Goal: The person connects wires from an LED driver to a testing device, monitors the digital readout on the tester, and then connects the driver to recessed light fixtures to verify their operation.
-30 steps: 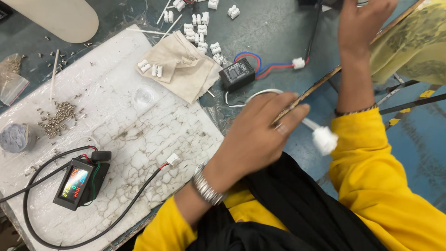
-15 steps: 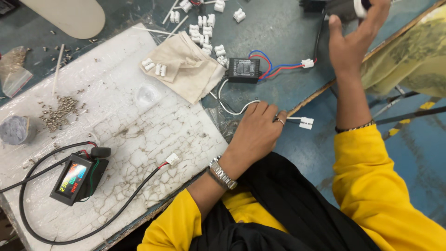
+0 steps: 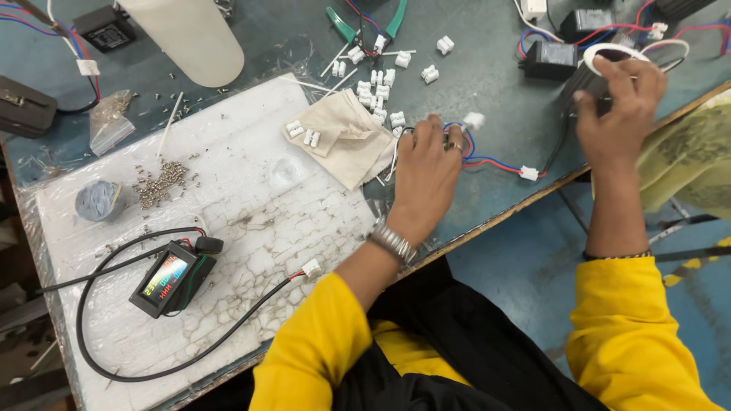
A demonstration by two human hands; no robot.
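Observation:
My left hand lies palm down on the blue-grey table, fingers curled over a small black module that is mostly hidden under them. Its red and blue wires run out to a white plug, and another white plug sticks out by my fingertips. My right hand grips a dark round lamp housing with a white ring above the table's right edge. Both sleeves are yellow.
A beige cloth and several white connectors lie left of my left hand. On the white cracked board are a small meter with a coloured screen, a black cable, and screws. Green pliers, a cream cylinder and black modules sit farther back.
My left hand has left the white plug lead at the table's edge and gone forward onto the black module. My right hand still holds the lamp housing, now lower in view.

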